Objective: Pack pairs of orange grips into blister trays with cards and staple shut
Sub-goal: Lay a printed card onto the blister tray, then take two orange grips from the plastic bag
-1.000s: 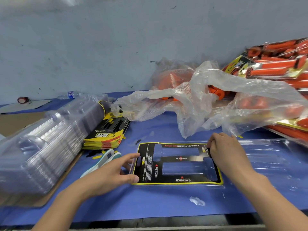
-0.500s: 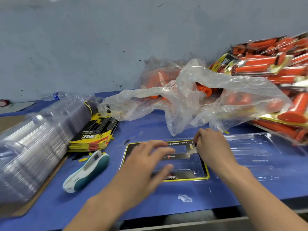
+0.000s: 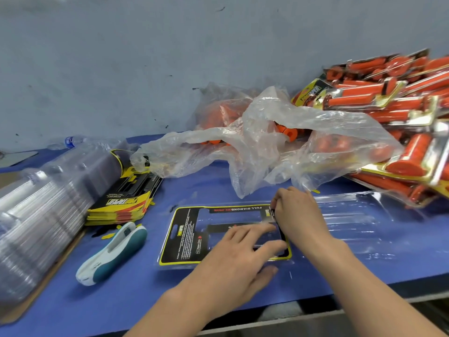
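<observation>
My left grip (image 3: 233, 259) lies flat, fingers spread, pressing on the card (image 3: 184, 229) beneath it in the blister tray (image 3: 352, 215). My right grip (image 3: 298, 215), just beside it, pinches the card's edge.

Fig.: L hand (image 3: 233, 261) has left the near-left edge of the card (image 3: 184, 229) & now lies across its mid/right part, fingers straight, flat on the cut-out windows, tips just beside R hand (image 3: 298, 215). The stapler (image 3: 114, 254), half hidden by L hand 1 s ago, now shows in full.
</observation>
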`<state>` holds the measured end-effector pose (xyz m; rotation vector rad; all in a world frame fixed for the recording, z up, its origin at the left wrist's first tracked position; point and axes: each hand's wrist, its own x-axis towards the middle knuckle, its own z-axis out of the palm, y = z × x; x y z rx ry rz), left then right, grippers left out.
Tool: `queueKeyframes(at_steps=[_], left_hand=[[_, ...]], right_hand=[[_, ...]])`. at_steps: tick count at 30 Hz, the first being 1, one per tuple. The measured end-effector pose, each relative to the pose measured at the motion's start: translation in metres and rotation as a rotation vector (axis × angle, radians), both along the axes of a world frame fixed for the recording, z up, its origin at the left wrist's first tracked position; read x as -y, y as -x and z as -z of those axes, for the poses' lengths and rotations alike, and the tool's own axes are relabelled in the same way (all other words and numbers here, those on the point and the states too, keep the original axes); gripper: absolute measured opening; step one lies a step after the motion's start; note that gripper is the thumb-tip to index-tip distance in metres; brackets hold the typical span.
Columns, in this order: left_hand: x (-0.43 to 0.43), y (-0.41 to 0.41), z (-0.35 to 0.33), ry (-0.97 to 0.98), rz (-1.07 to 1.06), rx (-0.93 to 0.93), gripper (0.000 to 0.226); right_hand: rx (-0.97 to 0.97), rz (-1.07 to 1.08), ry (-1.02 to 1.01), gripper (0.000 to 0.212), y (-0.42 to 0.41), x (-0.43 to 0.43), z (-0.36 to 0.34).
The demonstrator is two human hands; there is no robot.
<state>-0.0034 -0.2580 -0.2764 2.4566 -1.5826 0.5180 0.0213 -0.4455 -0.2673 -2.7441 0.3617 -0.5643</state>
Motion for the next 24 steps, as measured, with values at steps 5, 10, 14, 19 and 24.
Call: queueKeyframes(at_steps=[5, 10, 14, 19, 24], left_hand=[[0.000, 0.002, 0.002, -0.038, -0.010, 0.020, 0.030], [0.001, 0.007, 0.000, 0.018, -0.011, -0.042, 0.038], [0.003, 0.006, -0.007, 0.069, -0.030, -0.078, 0.038], [0.010, -0.006, -0.022, 0.179, -0.064, -0.231, 0.038], [0.027, -0.031, -0.042, 0.356, -0.155, -0.253, 0.039]], right_hand=[[-0.020, 0.006, 0.017, 0.028, 0.000, -0.002, -0.002], [-0.014, 0.014, 0.005, 0.027, 0.001, -0.002, -0.003], [0.051, 0.005, -0.112, 0.026, 0.000, -0.004, -0.015], [0.226, -0.013, -0.510, 0.031, -0.006, -0.001, -0.041], [0.313, -0.056, -0.938, 0.028, -0.017, 0.008, -0.060]])
